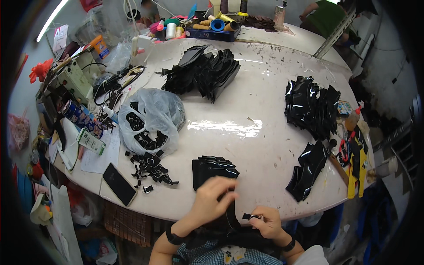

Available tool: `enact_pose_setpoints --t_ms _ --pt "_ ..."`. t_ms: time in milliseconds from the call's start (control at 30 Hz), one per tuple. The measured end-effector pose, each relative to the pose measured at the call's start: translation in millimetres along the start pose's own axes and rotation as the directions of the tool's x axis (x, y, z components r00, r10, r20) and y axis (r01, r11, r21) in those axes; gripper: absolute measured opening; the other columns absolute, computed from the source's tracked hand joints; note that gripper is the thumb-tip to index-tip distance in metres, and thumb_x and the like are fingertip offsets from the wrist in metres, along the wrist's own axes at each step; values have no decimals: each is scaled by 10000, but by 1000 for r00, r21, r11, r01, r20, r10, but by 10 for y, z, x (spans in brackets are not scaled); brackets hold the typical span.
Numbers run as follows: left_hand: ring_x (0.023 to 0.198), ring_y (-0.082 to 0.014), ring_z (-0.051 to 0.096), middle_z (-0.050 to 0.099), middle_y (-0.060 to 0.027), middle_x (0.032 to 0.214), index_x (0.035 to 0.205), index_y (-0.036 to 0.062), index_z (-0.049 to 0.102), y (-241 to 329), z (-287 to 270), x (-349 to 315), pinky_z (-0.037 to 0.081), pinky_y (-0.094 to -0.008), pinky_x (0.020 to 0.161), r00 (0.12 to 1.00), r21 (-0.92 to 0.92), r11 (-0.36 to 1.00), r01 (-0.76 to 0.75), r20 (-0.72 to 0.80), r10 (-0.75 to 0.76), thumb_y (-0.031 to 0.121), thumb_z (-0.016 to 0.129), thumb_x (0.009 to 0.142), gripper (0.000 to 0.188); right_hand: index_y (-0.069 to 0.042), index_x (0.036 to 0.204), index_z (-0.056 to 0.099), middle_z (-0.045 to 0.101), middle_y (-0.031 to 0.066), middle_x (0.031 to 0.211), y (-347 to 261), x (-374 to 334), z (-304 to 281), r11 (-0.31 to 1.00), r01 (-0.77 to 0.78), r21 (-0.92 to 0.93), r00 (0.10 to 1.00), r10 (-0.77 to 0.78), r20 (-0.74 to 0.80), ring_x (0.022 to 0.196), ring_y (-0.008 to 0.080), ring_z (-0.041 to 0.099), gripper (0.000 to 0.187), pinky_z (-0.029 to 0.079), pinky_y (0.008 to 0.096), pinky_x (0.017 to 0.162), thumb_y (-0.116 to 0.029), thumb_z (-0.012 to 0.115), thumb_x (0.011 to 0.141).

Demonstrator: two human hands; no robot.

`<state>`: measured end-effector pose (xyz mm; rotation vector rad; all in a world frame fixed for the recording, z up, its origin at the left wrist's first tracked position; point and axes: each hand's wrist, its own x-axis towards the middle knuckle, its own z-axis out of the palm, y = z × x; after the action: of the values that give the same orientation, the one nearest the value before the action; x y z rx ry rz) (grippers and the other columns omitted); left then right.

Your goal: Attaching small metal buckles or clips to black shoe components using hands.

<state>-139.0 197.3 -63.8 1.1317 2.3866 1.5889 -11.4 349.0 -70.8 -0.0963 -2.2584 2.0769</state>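
My right hand (268,224) is at the front edge of the table, pinching a small black piece (251,216) between thumb and fingers. To its left my left hand (213,199) hovers over the near end of a stack of glossy black pieces (212,167), partly covering it. Its fingers are bent and apart from the thumb, and nothing shows between them. A black piece (232,217) hangs at the table edge between the two hands; its upper end is hidden behind the left hand.
Small black pieces (152,170) spill from a translucent plastic bag (174,108) at left, near a phone (119,184). Larger black stacks lie at the back (203,73) and right (311,106). Yellow-handled tools (357,172) sit at the right edge. A person (324,20) is at the far right.
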Motion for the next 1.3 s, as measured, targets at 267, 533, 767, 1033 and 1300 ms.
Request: enact_pose_setpoints --t_ms 267,533,767,1033,1300 --pt "988 -244 485 563 -86 977 844 9 560 -193 23 79 382 -329 828 975 472 880 -46 -171 143 75 701 622 271 -2 703 574 521 58 592 94 -18 -43 999 -35 -20 999 35 4 502 108 466 79 362 226 474 -75 591 729" --pt "682 -64 555 600 -22 723 773 0 577 325 -475 -90 432 -179 604 896 -543 714 442 315 -314 78 734 638 221 -4 701 564 499 45 587 -176 28 -159 999 21 31 994 -25 107 489 109 445 66 347 231 463 -61 592 717" --pt "758 -93 570 615 -38 791 858 4 585 274 -302 -162 445 -218 714 804 -405 721 562 471 -363 110 717 659 262 -4 730 564 487 31 579 -429 145 -45 996 87 33 970 -93 224 494 79 422 76 332 222 452 -77 586 740" --pt "836 -131 578 616 -59 881 913 7 589 108 -176 -345 447 -255 776 872 -442 779 444 414 -262 123 710 657 306 5 743 564 480 22 552 -177 157 34 993 -36 -110 984 54 168 480 59 404 115 326 213 434 -107 584 762" --pt "790 -130 594 623 -64 821 891 3 591 151 -106 -416 454 -240 749 882 -437 774 457 337 -331 102 683 657 271 2 716 561 481 26 526 -85 144 71 990 5 -143 991 14 131 461 70 429 127 336 218 424 -117 593 747"
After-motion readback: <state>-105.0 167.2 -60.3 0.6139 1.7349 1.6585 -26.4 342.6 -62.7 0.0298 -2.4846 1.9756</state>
